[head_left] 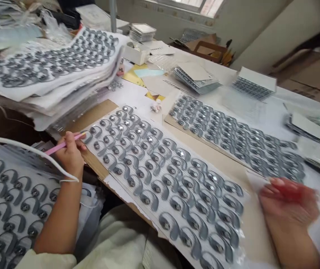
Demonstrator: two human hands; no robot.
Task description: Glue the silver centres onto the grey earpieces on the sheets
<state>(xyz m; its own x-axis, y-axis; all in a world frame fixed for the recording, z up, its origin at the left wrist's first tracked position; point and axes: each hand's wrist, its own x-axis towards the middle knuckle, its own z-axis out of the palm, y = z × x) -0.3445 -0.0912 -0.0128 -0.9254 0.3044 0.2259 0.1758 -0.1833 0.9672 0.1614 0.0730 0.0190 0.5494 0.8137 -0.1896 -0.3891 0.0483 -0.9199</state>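
Observation:
My left hand (70,153) grips a pink stick-like tool (61,144), and its tip touches the upper left end of a long white card sheet (160,186). That sheet carries rows of grey hook-shaped pieces with round metal centres under clear plastic. My right hand (289,203) is blurred by motion at the sheet's right edge, beside a small white paper slip (257,181). Whether its fingers hold the slip is hidden by the blur. A white cord (28,147) runs across my left forearm.
A similar sheet (233,138) lies on cardboard to the right. A tall stack of sheets (50,63) rises at the upper left, and another sheet (11,209) lies at the lower left. Small card stacks (254,84) and a white box (136,54) stand farther back.

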